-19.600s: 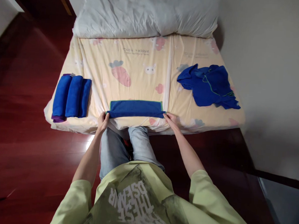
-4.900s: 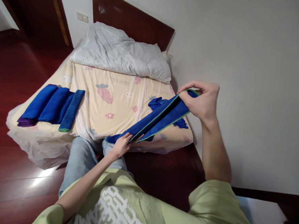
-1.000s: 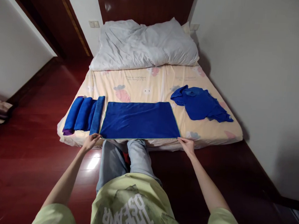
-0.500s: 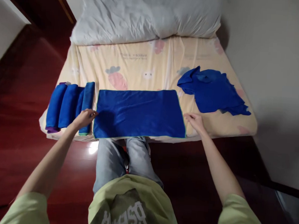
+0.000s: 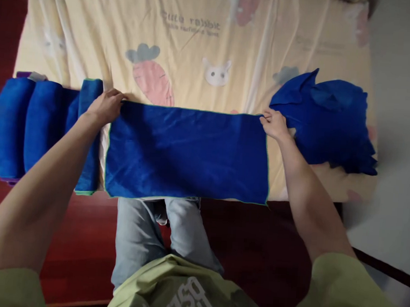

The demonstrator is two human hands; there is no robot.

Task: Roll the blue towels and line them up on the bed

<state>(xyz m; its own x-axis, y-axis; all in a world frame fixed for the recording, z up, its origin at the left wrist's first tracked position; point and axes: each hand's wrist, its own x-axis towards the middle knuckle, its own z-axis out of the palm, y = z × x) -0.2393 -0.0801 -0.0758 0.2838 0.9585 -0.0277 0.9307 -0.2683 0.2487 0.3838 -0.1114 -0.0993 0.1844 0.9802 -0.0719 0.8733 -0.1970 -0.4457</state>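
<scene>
A: Towel lies flat at the bed's near edge; left hand and right hand pinch its far corners.

B: Keep both pinches level, edges matched.

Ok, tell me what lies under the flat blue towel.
The flat blue towel lies on the yellow cartoon-print sheet, its near edge overhanging the bed. The left hand and right hand grip its far corners. Whatever print lies beneath is covered.
</scene>
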